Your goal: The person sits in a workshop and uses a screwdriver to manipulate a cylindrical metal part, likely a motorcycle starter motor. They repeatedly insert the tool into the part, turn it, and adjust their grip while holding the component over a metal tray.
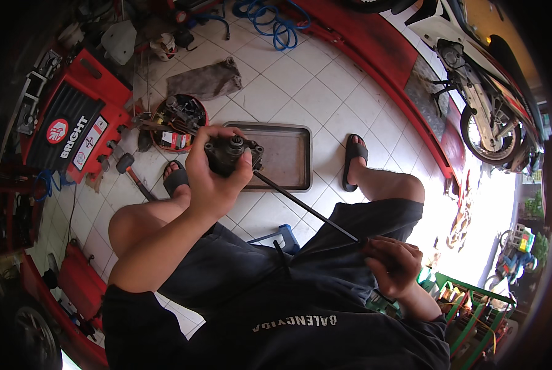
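My left hand [209,182] is closed around a dark metal housing [228,154] with bolt lugs and a small toothed shaft end facing up. It holds the part raised over the left end of a shallow metal tray [310,157]. My right hand [396,266], low at the right above my thigh, is wrapped around the handle of a long thin screwdriver [307,206]. The shaft slants up and left to the housing's right side. Whether the tip touches the housing or enters it, I cannot tell. Most of the handle is hidden by my fingers.
A round tub [165,148] of tools and parts stands left of the tray, near a mallet [134,176]. A red and black machine [78,117] is farther left. A grey rag [205,80] lies beyond. Right are a motorcycle [485,117] and a green rack [470,290].
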The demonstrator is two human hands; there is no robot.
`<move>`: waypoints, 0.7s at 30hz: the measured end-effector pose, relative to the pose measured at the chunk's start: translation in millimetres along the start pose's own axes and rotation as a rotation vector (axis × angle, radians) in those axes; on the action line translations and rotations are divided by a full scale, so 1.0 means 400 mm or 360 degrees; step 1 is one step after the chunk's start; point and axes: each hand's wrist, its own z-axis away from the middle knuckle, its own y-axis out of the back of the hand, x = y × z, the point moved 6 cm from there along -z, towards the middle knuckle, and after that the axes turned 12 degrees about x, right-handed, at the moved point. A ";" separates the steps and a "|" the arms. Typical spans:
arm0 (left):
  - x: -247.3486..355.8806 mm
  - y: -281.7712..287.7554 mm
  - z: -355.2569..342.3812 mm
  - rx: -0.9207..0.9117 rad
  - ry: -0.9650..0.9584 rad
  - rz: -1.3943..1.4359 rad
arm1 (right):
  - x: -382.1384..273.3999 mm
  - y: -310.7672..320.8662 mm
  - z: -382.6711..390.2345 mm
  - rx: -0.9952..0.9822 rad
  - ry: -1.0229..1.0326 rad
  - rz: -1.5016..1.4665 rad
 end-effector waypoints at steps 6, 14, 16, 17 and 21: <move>-0.010 -0.006 0.002 0.0014 0.0057 0.0039 | -0.003 -0.001 0.002 0.0040 -0.0010 -0.0003; -0.076 0.002 -0.009 0.0108 0.0553 0.0144 | -0.006 -0.012 -0.013 -0.0011 -0.0067 -0.0034; -0.101 -0.002 -0.023 0.0150 0.0826 0.0195 | 0.008 -0.022 -0.018 -0.0007 -0.0300 -0.0090; -0.111 -0.008 -0.012 0.0181 0.1091 0.0349 | 0.016 -0.025 -0.020 -0.0007 -0.0416 -0.0118; -0.154 -0.015 0.001 0.0199 0.1582 0.0768 | 0.030 -0.009 -0.073 0.0053 -0.0414 -0.0284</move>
